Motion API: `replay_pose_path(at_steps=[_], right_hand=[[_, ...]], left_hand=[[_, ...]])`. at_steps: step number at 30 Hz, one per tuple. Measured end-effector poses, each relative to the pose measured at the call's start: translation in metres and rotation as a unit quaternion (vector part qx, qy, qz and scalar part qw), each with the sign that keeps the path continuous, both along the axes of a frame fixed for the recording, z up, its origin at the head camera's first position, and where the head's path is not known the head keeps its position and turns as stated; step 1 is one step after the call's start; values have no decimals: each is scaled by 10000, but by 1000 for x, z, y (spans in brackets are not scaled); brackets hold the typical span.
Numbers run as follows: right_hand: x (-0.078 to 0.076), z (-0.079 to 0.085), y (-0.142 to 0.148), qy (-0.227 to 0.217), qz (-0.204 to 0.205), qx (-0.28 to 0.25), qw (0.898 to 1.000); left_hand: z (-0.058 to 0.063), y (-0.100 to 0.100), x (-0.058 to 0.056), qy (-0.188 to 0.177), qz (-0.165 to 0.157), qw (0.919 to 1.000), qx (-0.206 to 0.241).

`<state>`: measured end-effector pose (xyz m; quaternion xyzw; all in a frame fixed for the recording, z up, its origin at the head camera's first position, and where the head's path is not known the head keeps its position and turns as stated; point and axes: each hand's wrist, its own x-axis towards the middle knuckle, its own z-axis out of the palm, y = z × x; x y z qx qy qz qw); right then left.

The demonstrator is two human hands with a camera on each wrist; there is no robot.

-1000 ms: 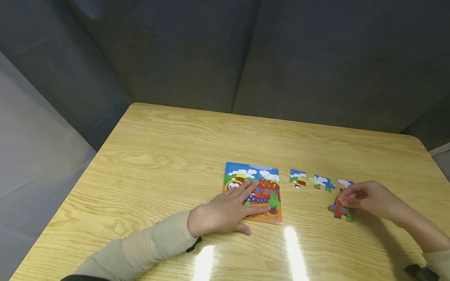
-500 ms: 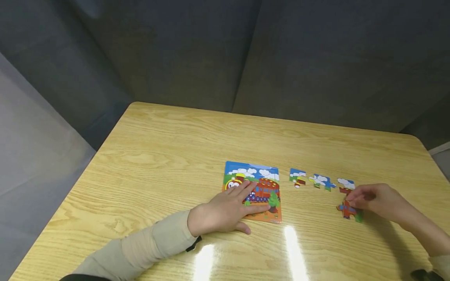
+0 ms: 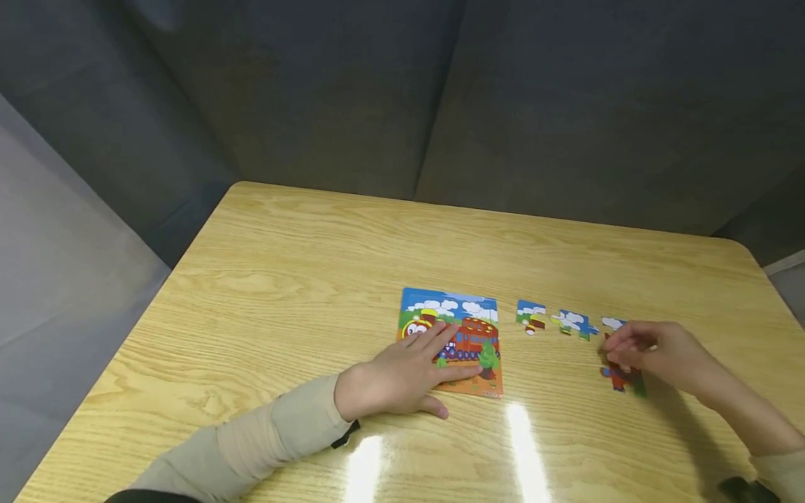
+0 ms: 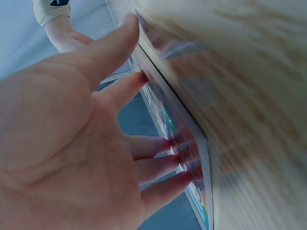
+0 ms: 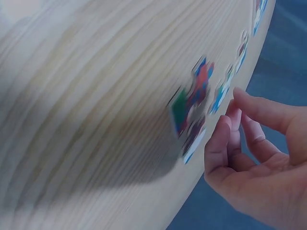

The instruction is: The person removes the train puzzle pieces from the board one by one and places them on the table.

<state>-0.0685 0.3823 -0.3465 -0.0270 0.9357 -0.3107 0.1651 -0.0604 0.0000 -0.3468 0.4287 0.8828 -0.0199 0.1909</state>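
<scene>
My left hand (image 3: pixel 402 381) lies spread on a square jigsaw puzzle (image 3: pixel 478 335) with a red train picture. In the left wrist view its straight fingertips press on the puzzle (image 4: pixel 165 122). At right, my right hand (image 3: pixel 660 353) hovers over a red jigsaw piece (image 3: pixel 616 381) with a green corner. In the right wrist view the bent fingers (image 5: pixel 218 143) and thumb stand apart from the pieces, with nothing seen between them. Right behind the red piece lies a cloud piece (image 3: pixel 613 323), partly hidden by the right hand.
Between the puzzle and the right hand lie two more pieces, a cloud-and-sky piece (image 3: pixel 575 323) and a piece with a yellow-and-red part (image 3: pixel 532 316). The wooden table (image 3: pixel 302 279) reaches back to a dark curtain (image 3: pixel 327 98). Light glares on its front.
My right hand shifted the red piece rightward, then let go of it and moved slightly up and left over the pieces. The left hand stayed on the puzzle.
</scene>
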Motion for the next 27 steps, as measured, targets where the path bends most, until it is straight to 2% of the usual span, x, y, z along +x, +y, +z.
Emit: replay_pose_path(at_steps=[7,15,22,27], right_hand=[[-6,1,-26,-190,115,-575,9981],[-18,1,-63,134,582,-874,9944],[-34,2,-104,-128,783,-1561,9846],[-41,3,-132,-287,913,-1760,9797]], left_hand=[[-1,0,-1,56,-61,10000,14],[-1,-1,-1,-37,-55,9998,196],[-1,-14,0,-241,189,9985,462],[0,-25,2,-345,345,9977,474]])
